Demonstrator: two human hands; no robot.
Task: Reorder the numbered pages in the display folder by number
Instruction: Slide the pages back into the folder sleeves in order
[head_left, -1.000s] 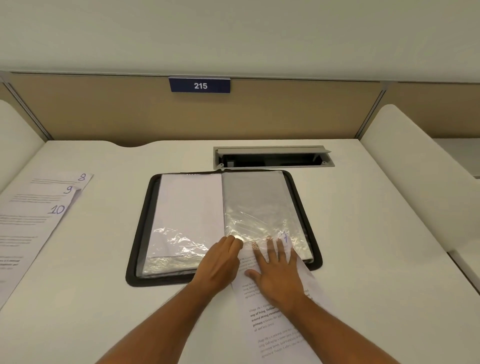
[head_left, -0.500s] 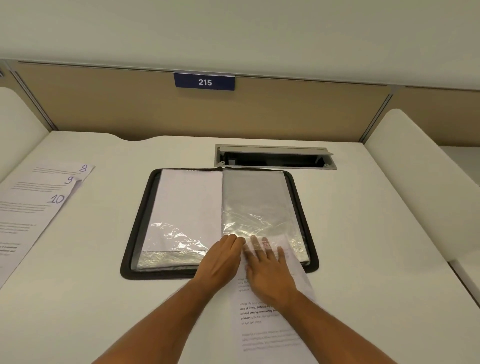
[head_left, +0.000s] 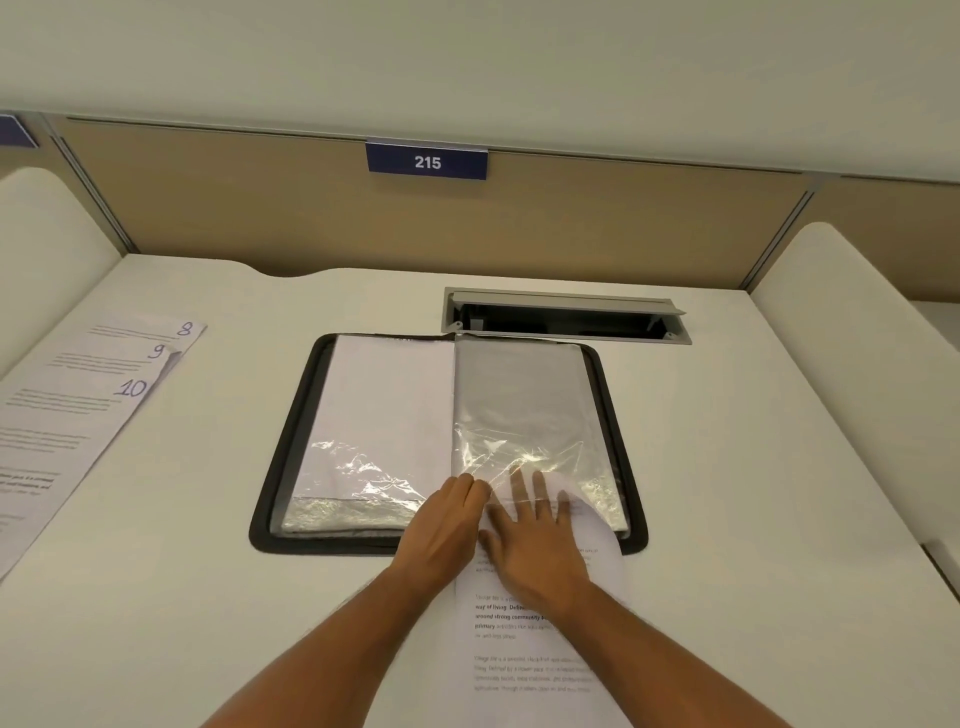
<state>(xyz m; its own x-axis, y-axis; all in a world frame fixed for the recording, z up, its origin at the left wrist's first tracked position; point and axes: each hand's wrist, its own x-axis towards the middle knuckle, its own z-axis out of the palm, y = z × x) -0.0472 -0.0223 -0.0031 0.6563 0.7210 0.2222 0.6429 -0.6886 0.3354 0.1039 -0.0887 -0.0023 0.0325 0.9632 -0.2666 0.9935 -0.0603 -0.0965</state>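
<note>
R hand (head_left: 535, 540) flat, fingers spread, has pushed printed page (head_left: 540, 644) further into plastic sleeve (head_left: 524, 415); "7" now hidden. L hand (head_left: 441, 525) pinches sleeve edge. Insertion approx. half done.

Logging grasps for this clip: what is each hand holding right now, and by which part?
The left hand pinches the plastic sleeve at its near edge. The right hand lies flat on the printed page, gripping nothing.
</note>
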